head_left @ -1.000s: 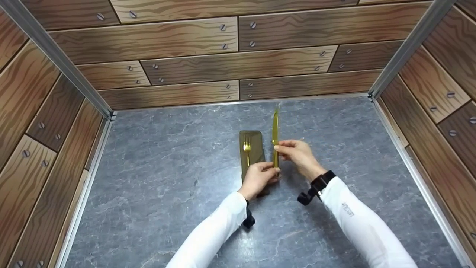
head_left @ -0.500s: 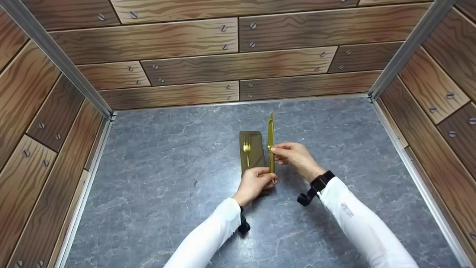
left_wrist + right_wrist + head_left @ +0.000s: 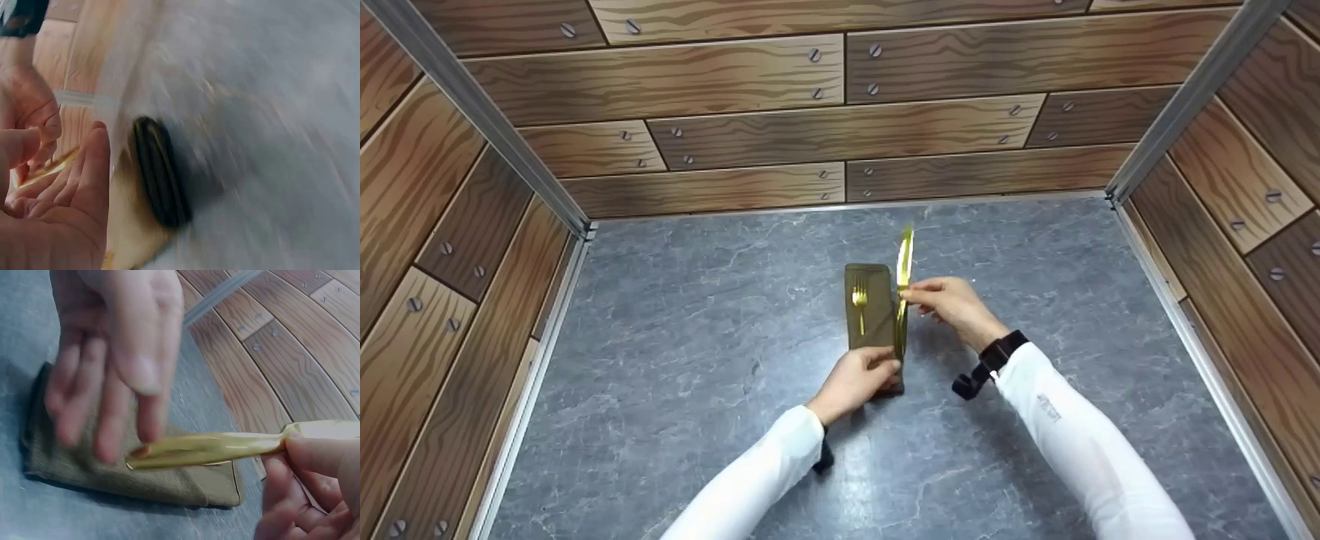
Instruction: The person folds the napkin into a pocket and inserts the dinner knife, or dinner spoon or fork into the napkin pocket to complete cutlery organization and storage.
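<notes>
A gold table knife point(image 3: 905, 259) is pinched between thumb and fingers of my right hand point(image 3: 956, 309), near where blade meets handle. Its blade points away from me, and its handle point(image 3: 225, 449) stands over the right side of a folded olive-brown napkin point(image 3: 877, 304). A gold fork point(image 3: 860, 298) lies lengthwise on that napkin, tines at the far end. My left hand point(image 3: 851, 379) hovers over the near part of the napkin with loose fingers, right by the handle's end point(image 3: 135, 461). The right wrist view shows those fingers slightly bent and blurred, holding nothing.
A grey marbled surface point(image 3: 682, 360) lies all round the napkin. Wood-patterned panels point(image 3: 735, 142) wall it at the back and both sides, with metal rails point(image 3: 1200, 97) at the corners. Black straps point(image 3: 1005, 351) circle the wrists.
The knife has shifted left, from beside the napkin to over its right edge, still in my right hand. My left hand has let go of the handle and drawn back toward the lower left.
</notes>
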Action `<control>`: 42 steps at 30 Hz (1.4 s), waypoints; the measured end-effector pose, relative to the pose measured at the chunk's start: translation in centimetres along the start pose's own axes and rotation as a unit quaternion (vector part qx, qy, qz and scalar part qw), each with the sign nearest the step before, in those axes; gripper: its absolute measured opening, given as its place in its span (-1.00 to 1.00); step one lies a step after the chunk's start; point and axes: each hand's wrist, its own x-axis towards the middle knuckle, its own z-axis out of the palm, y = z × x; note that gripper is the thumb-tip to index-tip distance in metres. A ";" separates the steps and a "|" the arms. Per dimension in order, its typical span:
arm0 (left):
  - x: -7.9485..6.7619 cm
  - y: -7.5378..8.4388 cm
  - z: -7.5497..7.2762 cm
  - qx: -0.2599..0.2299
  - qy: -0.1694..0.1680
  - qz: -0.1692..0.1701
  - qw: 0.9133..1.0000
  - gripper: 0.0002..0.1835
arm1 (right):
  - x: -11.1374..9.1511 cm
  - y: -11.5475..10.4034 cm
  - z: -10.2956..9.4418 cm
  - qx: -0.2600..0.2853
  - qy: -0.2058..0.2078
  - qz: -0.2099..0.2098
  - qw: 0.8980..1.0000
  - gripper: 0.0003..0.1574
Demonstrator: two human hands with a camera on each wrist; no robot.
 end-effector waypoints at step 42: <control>-3.6 -6.0 -2.0 0.587 -0.180 0.277 0.739 -0.08 | 5.4 1.3 4.5 -0.041 0.045 -0.043 0.997 -0.75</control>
